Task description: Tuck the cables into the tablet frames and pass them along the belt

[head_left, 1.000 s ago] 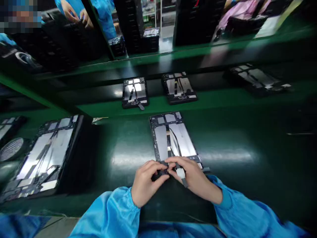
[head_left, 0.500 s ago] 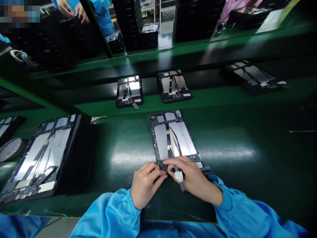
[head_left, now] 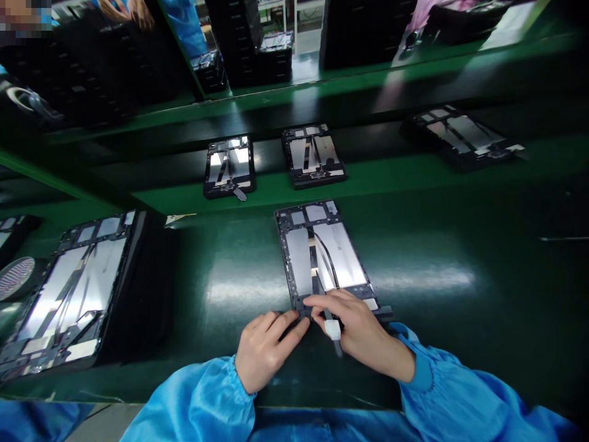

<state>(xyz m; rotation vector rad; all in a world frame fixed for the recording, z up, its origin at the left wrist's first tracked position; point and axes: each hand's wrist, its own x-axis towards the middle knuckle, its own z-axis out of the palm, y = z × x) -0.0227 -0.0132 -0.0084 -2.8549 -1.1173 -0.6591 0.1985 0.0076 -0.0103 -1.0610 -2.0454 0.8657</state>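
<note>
Fingers [head_left: 322, 302] of the right hand [head_left: 363, 334] pinch a slim tool [head_left: 333, 329] with a white collar, its tip at the near edge of the open tablet [head_left: 322, 258]. The left hand [head_left: 262, 356] lays its fingers [head_left: 292, 324] stretched and ungripping against that same edge. The tablet has a dark frame, two silvery plates and a black cable down the middle. It lies lengthwise on the green bench [head_left: 460, 276]. Another opened tablet [head_left: 229, 167] rests on the belt beyond.

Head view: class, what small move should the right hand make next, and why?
Probably press the tool down at the near edge of the tablet: the right hand holds it there, while the left hand braces that edge.
</note>
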